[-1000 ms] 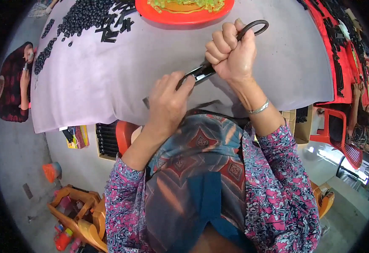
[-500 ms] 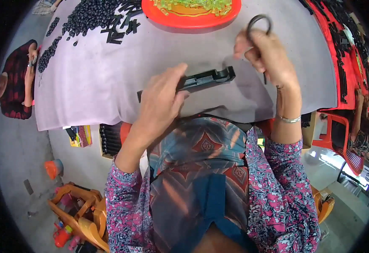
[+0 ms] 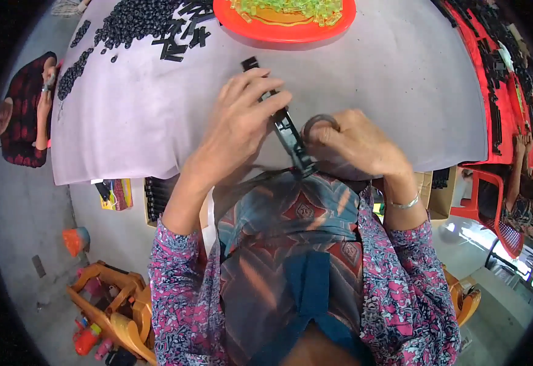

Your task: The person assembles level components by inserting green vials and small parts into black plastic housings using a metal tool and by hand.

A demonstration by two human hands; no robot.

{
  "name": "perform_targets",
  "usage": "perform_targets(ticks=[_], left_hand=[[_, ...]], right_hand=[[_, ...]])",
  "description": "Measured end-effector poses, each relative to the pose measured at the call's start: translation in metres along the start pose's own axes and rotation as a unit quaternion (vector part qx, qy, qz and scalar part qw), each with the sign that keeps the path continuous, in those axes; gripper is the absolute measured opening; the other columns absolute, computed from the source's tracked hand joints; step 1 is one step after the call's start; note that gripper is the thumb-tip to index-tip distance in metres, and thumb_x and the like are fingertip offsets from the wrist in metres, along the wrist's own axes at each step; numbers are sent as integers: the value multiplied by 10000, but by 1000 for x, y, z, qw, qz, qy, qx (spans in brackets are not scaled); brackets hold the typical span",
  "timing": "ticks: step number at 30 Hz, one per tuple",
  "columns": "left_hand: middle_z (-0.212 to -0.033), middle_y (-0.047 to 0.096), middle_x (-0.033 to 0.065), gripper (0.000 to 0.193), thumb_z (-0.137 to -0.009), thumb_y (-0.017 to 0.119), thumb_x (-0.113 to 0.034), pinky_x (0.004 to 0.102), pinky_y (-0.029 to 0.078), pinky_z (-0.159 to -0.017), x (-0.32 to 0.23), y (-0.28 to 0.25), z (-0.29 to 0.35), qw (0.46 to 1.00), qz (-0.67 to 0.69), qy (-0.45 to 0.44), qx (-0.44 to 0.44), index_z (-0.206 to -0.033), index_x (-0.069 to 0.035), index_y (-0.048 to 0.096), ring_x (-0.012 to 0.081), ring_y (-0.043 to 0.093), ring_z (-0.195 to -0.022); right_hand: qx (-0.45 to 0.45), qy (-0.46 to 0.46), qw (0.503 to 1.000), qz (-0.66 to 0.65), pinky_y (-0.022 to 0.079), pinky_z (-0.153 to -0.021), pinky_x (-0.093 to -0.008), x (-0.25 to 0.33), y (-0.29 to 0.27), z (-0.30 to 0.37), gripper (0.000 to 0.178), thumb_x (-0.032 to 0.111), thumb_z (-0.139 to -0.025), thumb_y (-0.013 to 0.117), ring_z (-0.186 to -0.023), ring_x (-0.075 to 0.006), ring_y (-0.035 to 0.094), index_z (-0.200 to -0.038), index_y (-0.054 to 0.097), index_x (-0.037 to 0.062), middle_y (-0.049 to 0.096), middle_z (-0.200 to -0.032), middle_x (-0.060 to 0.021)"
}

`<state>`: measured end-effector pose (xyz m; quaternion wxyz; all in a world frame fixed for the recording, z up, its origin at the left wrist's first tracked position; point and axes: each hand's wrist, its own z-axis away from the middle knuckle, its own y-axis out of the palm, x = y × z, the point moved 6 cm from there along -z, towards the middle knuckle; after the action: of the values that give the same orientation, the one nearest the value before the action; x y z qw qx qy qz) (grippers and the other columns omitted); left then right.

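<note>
While your left hand [image 3: 239, 113] was closed round one long black part [image 3: 289, 136], tilted over the table's near edge [image 3: 157, 172] and seemingly part-worked, your right hand [image 3: 364, 143] clenched a ring-handled tool [image 3: 321, 117]; loose black pieces [image 3: 137, 23] and yellow-green pieces [image 3: 288, 9] lay unattached.

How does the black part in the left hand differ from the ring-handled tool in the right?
The black part is long and straight; the ring-handled tool shows a rounded loop. The left hand holds the black part; the right hand grips the ring-handled tool. Both are dark.
</note>
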<state>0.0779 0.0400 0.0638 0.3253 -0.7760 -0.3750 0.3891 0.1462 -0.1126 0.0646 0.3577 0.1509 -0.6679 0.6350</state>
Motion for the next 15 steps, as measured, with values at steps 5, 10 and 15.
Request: perform_targets(ticks=[5,10,15], left_hand=[[-1086,601,164,413,-832,595,53,415,488,-925,12,-4,15,982,98,-153,-52,-1241,-3,602,354,585,-1078],[-1050,612,144,419,-873,690,-48,338,511,-805,22,3,29,930,221,-288,-65,-1265,53,579,215,614,-905],[-977,571,175,539,-757,787,-149,410,493,-749,-2,5,23,952,99,-289,3,-1223,36,588,353,605,-869]], right_hand=[[35,64,981,-182,536,-878,-389,8,33,-1,292,110,-926,583,-979,-356,694,-1187,646,-3,726,-1048,-178],[160,27,971,-175,537,-839,-425,26,45,-1,294,15,-905,591,-984,-352,691,-1197,623,4,706,-1092,-178],[107,136,947,-270,504,-678,-344,19,17,12,162,98,-934,573,-738,-259,654,-1053,627,2,668,-870,-121]])
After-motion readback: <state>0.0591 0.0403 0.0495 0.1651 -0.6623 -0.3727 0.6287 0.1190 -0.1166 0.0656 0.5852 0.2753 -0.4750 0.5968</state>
